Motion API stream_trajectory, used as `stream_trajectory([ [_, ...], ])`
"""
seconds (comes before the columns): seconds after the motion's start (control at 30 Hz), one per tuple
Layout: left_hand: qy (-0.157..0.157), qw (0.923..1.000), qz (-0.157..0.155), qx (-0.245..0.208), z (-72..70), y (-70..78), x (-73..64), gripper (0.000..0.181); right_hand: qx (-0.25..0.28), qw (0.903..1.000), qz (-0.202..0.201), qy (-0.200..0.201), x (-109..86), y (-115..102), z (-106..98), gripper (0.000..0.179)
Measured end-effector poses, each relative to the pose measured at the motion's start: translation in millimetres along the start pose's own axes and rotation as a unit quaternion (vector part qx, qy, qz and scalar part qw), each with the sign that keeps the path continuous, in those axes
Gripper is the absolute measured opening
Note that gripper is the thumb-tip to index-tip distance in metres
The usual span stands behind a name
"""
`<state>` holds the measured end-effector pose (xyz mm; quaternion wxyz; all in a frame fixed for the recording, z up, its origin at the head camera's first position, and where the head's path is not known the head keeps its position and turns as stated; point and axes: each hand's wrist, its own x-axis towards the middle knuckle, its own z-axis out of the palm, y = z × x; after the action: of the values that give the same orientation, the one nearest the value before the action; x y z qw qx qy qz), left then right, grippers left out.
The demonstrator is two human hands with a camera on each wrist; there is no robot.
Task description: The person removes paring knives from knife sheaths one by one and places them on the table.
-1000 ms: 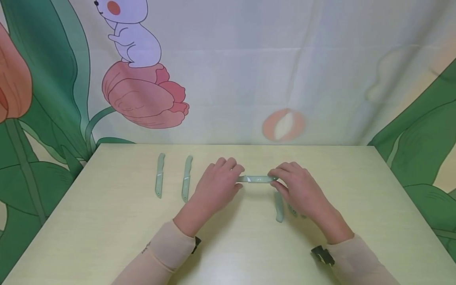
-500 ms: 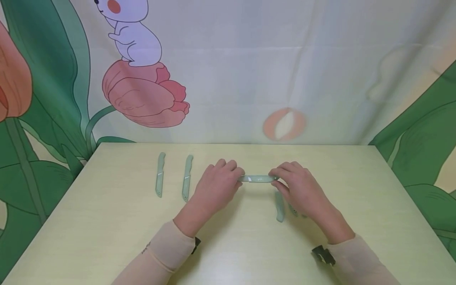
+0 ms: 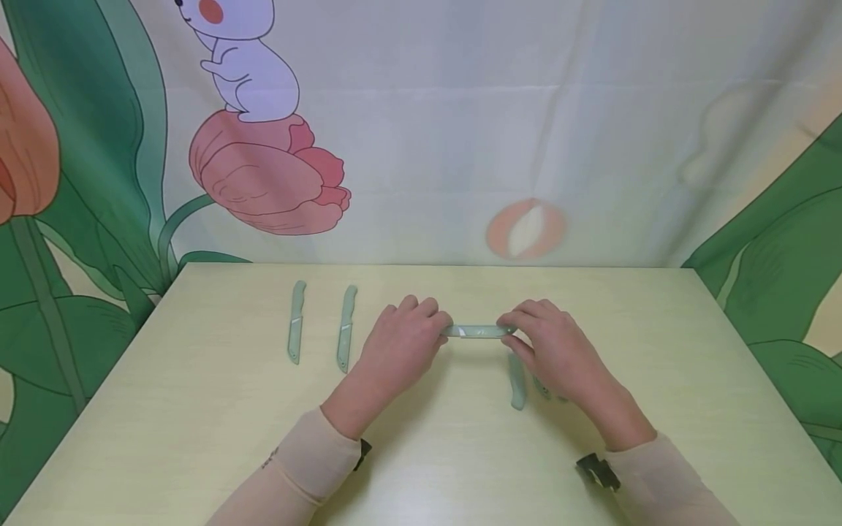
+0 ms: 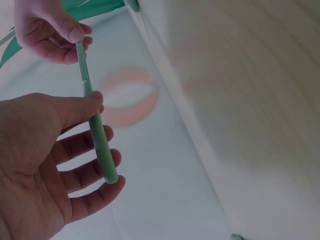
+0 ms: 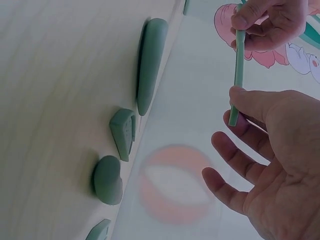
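A pale green paring knife (image 3: 479,332) in its matching sheath is held level above the table, between both hands. My left hand (image 3: 404,347) pinches its handle (image 4: 101,145) between thumb and fingers. At the other end, my right hand (image 3: 555,347) pinches the tip of the sheath (image 5: 239,65) between thumb and index finger, its other fingers spread. Below the right hand lies another green knife (image 3: 517,383), part of it covered by that hand. More green pieces beside it are mostly hidden in the head view; one rounded handle (image 5: 108,180) shows in the right wrist view.
Two similar sheathed knives, one (image 3: 296,321) at far left and one (image 3: 345,329) nearer my left hand, lie apart on the table, handles pointing away. Behind the table's back edge hangs a printed curtain (image 3: 421,146). The pale wooden table (image 3: 197,438) extends around both forearms.
Hardly anything differs. Both hands keep the same hold on the knife, and the whole head view has shifted very slightly.
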<state>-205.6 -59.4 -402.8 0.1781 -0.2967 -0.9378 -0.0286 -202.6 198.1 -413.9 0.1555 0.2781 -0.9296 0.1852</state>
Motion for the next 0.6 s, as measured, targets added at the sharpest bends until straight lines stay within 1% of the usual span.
stream_trajectory([
  [0.13,0.000,1.0000,-0.001,0.000,0.3,0.0,-0.1,0.016,-0.001,1.0000,0.003,-0.006,0.4,-1.0,-0.8,0.025],
  [0.4,-0.009,0.9999,-0.005,0.005,1.1,0.8,0.3,0.017,-0.006,0.9999,0.005,-0.007,0.7,-3.2,-2.2,0.044],
  [0.6,-0.017,0.9998,-0.001,0.013,1.3,4.4,0.1,0.016,-0.023,0.9995,0.005,-0.023,1.6,-9.7,-4.2,0.051],
])
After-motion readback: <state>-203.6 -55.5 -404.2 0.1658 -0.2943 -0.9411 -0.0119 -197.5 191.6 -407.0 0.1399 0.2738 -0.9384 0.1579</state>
